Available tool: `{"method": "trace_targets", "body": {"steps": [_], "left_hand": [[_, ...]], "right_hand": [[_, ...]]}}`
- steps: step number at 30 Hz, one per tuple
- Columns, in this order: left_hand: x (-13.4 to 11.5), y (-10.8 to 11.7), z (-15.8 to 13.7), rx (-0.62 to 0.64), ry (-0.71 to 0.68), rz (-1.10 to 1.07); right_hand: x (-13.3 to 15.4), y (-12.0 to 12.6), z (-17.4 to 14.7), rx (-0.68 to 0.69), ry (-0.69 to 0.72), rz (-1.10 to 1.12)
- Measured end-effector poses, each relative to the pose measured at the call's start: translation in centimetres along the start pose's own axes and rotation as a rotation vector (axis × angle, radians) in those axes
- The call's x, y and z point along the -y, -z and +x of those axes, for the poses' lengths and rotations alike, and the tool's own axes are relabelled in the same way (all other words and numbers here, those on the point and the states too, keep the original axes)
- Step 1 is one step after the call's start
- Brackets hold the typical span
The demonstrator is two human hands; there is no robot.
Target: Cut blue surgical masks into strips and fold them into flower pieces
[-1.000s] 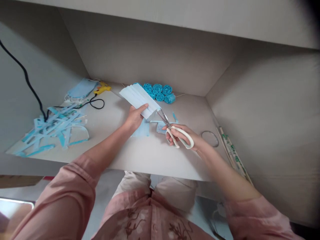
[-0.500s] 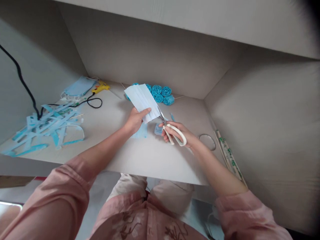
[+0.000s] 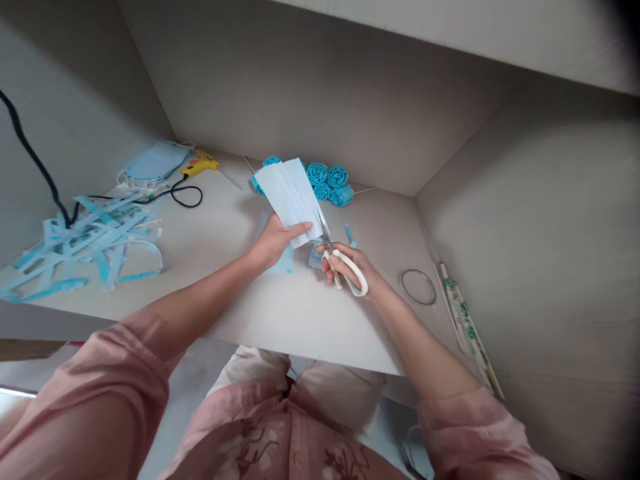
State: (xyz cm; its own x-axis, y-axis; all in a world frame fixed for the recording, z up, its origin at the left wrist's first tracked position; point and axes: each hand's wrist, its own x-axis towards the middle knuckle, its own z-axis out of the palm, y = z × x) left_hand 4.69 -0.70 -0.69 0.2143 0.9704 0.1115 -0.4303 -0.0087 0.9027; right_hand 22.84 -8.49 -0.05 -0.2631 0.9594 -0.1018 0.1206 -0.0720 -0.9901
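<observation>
A pale blue, pleated face mask (image 3: 289,193) is pinched in my left hand (image 3: 280,241), thumb on top, held above the table. My right hand (image 3: 345,263) grips white-handled scissors (image 3: 353,272), whose blades lie along the mask's right edge. Whether the blades bite into the mask is hard to tell. Beneath my hands, blue mask pieces (image 3: 286,261) lie on the table, partly covered. A small blue scrap (image 3: 349,234) rests just beyond my right hand. Behind the mask sit several blue rolled rosettes (image 3: 318,173), some hidden by it.
At the left, cut blue strips (image 3: 105,240) are heaped near a stack of masks (image 3: 157,160) and a yellow glue gun (image 3: 201,163) with a black cord (image 3: 35,157). To the right lie a wire ring (image 3: 419,287) and thin sticks in green-printed wrapping (image 3: 467,320). Walls enclose the table.
The scissors' handles have drawn closer together, and the blades have moved up against the mask's edge. My view has shifted slightly; both hands keep their holds.
</observation>
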Motion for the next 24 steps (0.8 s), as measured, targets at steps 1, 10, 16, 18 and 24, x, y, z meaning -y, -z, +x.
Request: {"method": "trace_targets", "body": {"steps": [1, 10, 16, 18, 24], "left_hand": [[0.1, 0.0, -0.1, -0.003, 0.002, 0.006], [-0.5, -0.5, -0.6, -0.039, -0.029, 0.015], [-0.7, -1.0, -1.0, -0.070, 0.019, -0.009], [-0.6, -0.9, -1.0, -0.060, 0.007, 0.001], [-0.3, -0.5, -0.7, -0.010, -0.052, 0.063]], "right_hand": [[0.0, -0.1, -0.1, -0.003, 0.004, 0.008], [0.7, -0.8, -0.7, -0.010, 0.049, 0.008], [0.6, -0.9, -0.8, -0.026, 0.070, 0.004], [0.7, -1.0, -0.8, -0.029, 0.069, -0.004], [0.9, -1.2, -0.9, -0.046, 0.072, -0.020]]}}
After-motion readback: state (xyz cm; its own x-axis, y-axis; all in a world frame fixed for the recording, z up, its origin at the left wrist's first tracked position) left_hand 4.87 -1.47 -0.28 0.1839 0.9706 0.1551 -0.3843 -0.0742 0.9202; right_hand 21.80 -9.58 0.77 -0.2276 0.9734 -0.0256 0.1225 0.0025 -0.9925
